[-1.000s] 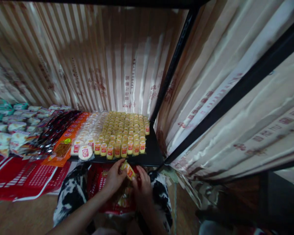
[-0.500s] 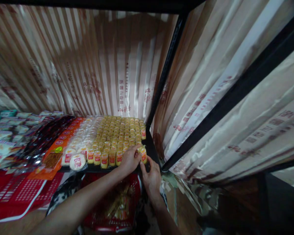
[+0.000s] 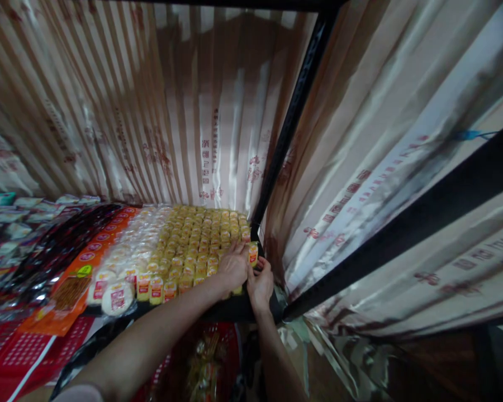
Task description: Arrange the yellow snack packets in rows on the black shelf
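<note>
Both my hands reach onto a black shelf at its right end. My left hand and my right hand are closed together on a small yellow snack packet with a red label. They hold it upright at the right edge of a block of several rows of the same yellow packets. My left palm rests over the front packets of the rightmost rows.
Round white packets lie left of the yellow rows, then orange packs, dark packs and pale bags. A red basket with more packets sits below. A black upright post and striped curtains close in the shelf.
Both hands rose from the red basket to the shelf with one yellow packet and carried it farther back along the right edge of the rows. The camera moved closer.
</note>
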Tool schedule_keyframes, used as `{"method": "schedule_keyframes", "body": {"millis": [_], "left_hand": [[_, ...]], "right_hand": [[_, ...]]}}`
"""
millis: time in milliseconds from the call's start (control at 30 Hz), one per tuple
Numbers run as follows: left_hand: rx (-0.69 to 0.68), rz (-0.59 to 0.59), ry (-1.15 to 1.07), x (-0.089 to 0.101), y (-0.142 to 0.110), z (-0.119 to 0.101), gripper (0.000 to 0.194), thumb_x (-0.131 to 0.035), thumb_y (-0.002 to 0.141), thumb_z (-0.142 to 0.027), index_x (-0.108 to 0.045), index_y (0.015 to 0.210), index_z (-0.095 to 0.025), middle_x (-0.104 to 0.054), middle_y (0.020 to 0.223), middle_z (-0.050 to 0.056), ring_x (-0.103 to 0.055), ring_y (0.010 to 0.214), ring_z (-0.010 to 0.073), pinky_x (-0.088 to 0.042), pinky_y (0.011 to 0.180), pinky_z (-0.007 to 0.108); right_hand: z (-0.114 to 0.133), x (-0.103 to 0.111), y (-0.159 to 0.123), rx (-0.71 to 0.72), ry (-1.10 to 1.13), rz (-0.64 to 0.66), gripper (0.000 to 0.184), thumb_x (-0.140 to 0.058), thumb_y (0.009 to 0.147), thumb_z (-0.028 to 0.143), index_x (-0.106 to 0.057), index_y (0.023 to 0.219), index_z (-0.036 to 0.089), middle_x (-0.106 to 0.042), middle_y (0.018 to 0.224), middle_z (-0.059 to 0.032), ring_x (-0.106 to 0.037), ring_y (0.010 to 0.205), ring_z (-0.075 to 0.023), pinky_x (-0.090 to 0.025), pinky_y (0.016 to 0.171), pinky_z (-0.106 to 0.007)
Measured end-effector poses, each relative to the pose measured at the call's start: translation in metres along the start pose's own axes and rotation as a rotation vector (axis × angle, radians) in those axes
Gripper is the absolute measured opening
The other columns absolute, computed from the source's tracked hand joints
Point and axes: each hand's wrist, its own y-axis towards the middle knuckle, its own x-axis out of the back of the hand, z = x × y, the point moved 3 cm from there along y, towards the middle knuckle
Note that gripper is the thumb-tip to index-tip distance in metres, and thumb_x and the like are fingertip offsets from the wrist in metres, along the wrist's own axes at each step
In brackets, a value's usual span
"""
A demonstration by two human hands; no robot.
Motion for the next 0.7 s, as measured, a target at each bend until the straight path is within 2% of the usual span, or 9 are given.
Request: {"method": "schedule_keyframes", "body": {"millis": [133, 433, 600, 700], "left_hand": [[-0.019, 0.033, 0.043, -0.008, 0.014, 0.008, 0.053, -0.040, 0.079, -0.012, -0.046, 0.131, -0.010, -0.040, 0.144, 0.011, -0.020, 0.140, 0.0234, -0.016, 0.115, 0.044], [-0.023, 0.067, 0.156, -0.023, 0.036, 0.017, 0.045, -0.043, 0.082, -0.015, -0.052, 0.126, -0.011, -0.043, 0.142, 0.013, -0.020, 0.139, 0.0276, -0.006, 0.115, 0.051], [-0.055, 0.137, 0.283, -0.026, 0.043, 0.019, 0.042, -0.040, 0.087, -0.020, -0.051, 0.127, -0.012, -0.042, 0.143, 0.011, -0.019, 0.140, 0.0256, -0.011, 0.115, 0.053], [-0.063, 0.133, 0.323, -0.026, 0.043, 0.020, 0.039, -0.037, 0.089, -0.019, -0.055, 0.122, -0.011, -0.044, 0.141, 0.011, -0.021, 0.140, 0.0247, -0.013, 0.115, 0.052]], "right_hand": [[-0.007, -0.009, 0.012, -0.015, -0.030, -0.015, 0.047, -0.048, 0.077, 0.046, -0.053, 0.107, 0.011, -0.064, 0.103, -0.0185, -0.064, 0.069, -0.0212, -0.050, 0.067, -0.034], [-0.023, -0.031, 0.033, 0.061, -0.137, 0.000, 0.030, -0.046, 0.076, 0.035, -0.055, 0.096, 0.014, -0.065, 0.087, -0.0131, -0.062, 0.072, -0.0229, -0.047, 0.071, -0.035], [-0.034, -0.037, 0.039, 0.117, -0.132, 0.017, 0.029, -0.046, 0.075, 0.032, -0.057, 0.095, 0.014, -0.065, 0.084, -0.0109, -0.060, 0.071, -0.0221, -0.047, 0.067, -0.034], [-0.032, -0.036, 0.040, 0.171, -0.122, -0.010, 0.029, -0.043, 0.080, 0.036, -0.059, 0.091, 0.014, -0.064, 0.088, -0.0131, -0.059, 0.079, -0.0243, -0.047, 0.072, -0.037]]}}
